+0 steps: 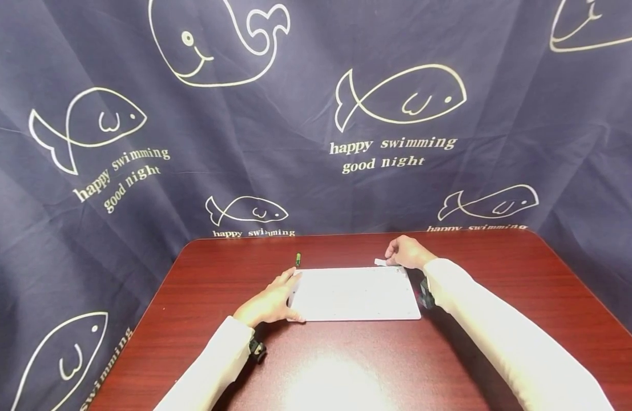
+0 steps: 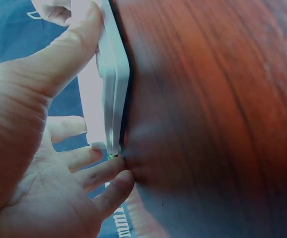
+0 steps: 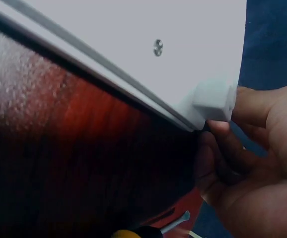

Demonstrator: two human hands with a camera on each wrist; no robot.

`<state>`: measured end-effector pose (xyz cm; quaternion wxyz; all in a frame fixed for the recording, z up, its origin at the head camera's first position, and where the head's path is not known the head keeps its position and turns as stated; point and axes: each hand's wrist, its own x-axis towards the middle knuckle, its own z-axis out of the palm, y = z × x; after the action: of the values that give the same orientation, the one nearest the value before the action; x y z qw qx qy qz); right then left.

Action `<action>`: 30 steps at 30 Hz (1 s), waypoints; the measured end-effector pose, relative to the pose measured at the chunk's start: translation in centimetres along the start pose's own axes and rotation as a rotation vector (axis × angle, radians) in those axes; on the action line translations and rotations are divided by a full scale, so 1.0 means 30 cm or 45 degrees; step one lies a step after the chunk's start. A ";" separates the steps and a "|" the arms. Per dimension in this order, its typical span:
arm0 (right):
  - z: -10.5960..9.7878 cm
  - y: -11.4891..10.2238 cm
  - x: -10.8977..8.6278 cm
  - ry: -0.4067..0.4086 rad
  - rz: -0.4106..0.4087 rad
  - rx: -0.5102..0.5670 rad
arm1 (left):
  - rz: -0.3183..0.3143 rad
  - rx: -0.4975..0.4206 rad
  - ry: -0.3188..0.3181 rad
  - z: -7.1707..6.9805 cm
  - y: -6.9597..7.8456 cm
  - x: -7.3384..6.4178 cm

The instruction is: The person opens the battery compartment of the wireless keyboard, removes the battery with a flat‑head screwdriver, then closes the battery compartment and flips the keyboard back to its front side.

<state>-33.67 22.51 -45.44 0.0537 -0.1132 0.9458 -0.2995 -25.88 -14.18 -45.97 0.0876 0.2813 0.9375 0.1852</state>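
A white keyboard (image 1: 354,294) lies with its screwed underside up on the table. My left hand (image 1: 272,299) grips its left end, thumb at the near edge and fingers toward the far corner. In the left wrist view the thumb (image 2: 76,47) lies along the keyboard's edge (image 2: 116,74). My right hand (image 1: 408,252) is at the far right corner and pinches a small white strip (image 1: 379,262), partly covered by the fingers. A screw (image 3: 158,47) and a raised block (image 3: 215,101) show near that corner in the right wrist view, where the fingertips are partly hidden.
A green battery (image 1: 298,259) stands or lies just beyond the keyboard's far left corner. A screwdriver (image 3: 176,223) with a yellow end shows at the bottom of the right wrist view. Behind the red-brown table (image 1: 218,274) hangs a dark blue curtain (image 1: 305,125).
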 end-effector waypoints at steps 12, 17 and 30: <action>-0.024 -0.027 -0.021 -0.016 -0.045 0.012 | 0.027 0.002 0.014 0.008 -0.006 0.007; -0.040 -0.035 -0.018 -0.009 -0.074 0.070 | 0.026 -0.014 0.009 0.008 -0.006 0.004; -0.063 -0.066 -0.047 -0.270 -0.222 0.111 | 0.015 -0.024 0.010 0.004 -0.005 -0.001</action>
<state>-32.28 22.35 -42.71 0.1319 -0.2235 0.9076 -0.3300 -25.91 -14.27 -46.12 0.0852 0.2854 0.9344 0.1956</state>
